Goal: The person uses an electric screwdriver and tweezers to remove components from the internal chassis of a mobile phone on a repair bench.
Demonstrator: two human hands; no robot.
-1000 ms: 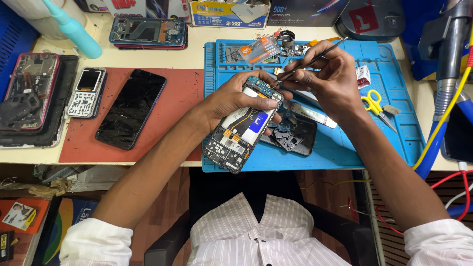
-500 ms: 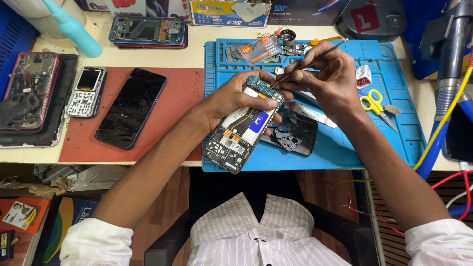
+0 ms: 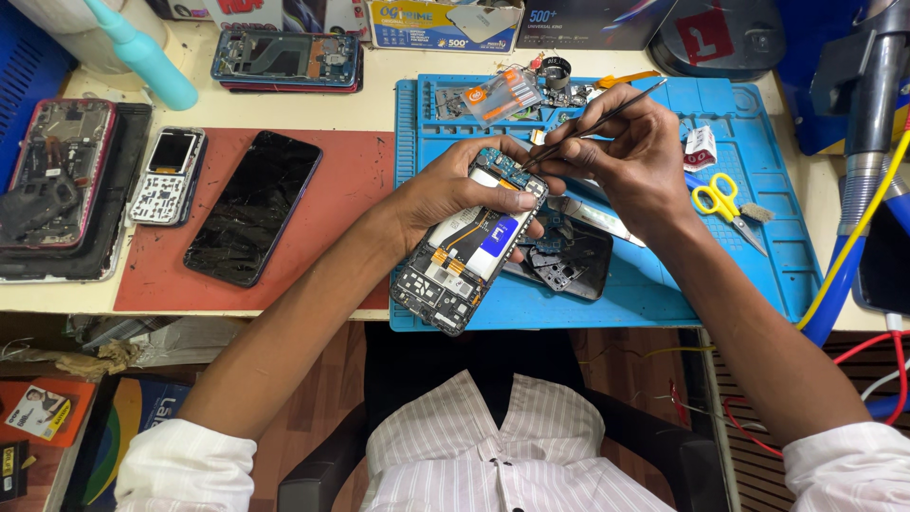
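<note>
Now the left hand (image 3: 455,185) is wrapped around an opened phone (image 3: 466,251), fingers closed on its upper end and thumb along its side, holding it tilted above the near edge of a blue work mat (image 3: 758,228) so that its bare insides, with a blue patch and orange strips, face up. The right hand (image 3: 630,156) is pinched shut on a thin dark tool (image 3: 597,123), held like a pen, and the tool's tip meets the top corner of the phone beside the left fingertips. Under the phone, flat on the mat, lies a dark back cover (image 3: 569,261), partly hidden by the phone and the hands. To the right on the mat sit yellow-handled scissors (image 3: 722,201), and at the far edge of the mat a small clear case with orange parts (image 3: 502,95) rests among small bits. Left of the blue mat is a red mat (image 3: 351,180) that carries a black phone with a cracked screen (image 3: 254,207) and, just beside it, a small keypad phone without its keys (image 3: 169,175). Further left another stripped phone (image 3: 52,171) lies on a dark tray. A pale blue bottle nozzle (image 3: 142,55) slants across the far left corner, and a yellow hose (image 3: 853,256) curves down at the right edge of the table.
</note>
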